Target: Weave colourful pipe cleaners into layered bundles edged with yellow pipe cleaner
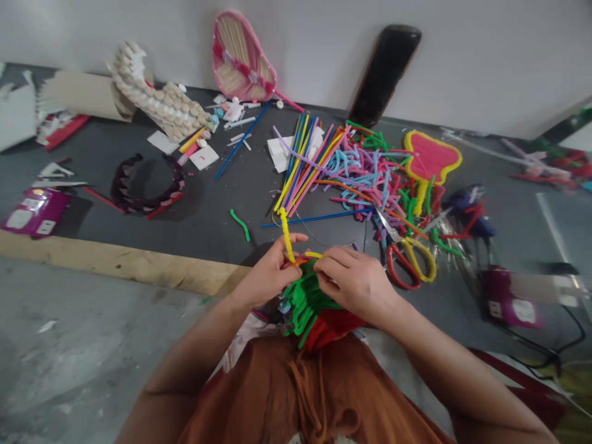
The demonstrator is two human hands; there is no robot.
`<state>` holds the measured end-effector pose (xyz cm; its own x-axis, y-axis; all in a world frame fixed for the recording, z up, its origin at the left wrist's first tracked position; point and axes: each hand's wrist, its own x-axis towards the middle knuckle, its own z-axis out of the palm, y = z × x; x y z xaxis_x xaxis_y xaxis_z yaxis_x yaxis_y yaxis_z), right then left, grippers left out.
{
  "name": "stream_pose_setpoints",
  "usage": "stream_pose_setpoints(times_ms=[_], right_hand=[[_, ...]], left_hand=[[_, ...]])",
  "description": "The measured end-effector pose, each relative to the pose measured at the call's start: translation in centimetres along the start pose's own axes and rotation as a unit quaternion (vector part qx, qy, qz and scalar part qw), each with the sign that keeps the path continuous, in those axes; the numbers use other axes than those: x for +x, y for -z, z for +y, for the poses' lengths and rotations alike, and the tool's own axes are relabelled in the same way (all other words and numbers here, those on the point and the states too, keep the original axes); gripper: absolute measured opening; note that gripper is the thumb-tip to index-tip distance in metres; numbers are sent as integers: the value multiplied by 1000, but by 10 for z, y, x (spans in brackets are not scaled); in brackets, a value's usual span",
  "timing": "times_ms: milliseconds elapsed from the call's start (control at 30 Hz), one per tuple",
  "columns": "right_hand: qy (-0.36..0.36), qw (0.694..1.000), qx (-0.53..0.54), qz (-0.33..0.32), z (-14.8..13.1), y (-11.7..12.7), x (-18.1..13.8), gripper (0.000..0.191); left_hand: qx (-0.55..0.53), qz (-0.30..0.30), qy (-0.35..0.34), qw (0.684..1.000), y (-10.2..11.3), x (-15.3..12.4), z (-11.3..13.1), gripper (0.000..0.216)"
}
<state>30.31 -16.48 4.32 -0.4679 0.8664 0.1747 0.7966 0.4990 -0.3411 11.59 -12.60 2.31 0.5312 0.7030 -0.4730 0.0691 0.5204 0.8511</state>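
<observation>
At the table's near edge, a craft piece made of green pipe cleaners hangs between my hands, with a red part below. My left hand pinches its upper left edge, index finger raised. A twisted yellow pipe cleaner stands up from that grip. My right hand is closed, fingertips pinching the upper edge where a yellow strand runs across. The right fingers partly hide what they grip. Just right of that hand lie scissors with one red and one yellow handle.
Beyond my hands are straight pipe cleaners and a pile of bent ones. A pink-and-yellow shape, a phone and a pink fan-like piece stand behind. A dark headband and a short green piece lie left.
</observation>
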Motion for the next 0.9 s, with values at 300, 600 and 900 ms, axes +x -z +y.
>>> stream_pose_setpoints(times_ms=[300, 600, 900], right_hand=[[-94, 962, 257, -2, -2, -1, -2, 10], [-223, 892, 383, -86, 7, 4, -1, 25], [-255, 850, 440, -140, 6, 8, 0, 22]], left_hand=[[36, -34, -17, 999, 6, 0, -2, 51], [-6, -38, -7, 999, 6, 1, 0, 46], [-21, -41, -12, 999, 4, 2, -2, 50]])
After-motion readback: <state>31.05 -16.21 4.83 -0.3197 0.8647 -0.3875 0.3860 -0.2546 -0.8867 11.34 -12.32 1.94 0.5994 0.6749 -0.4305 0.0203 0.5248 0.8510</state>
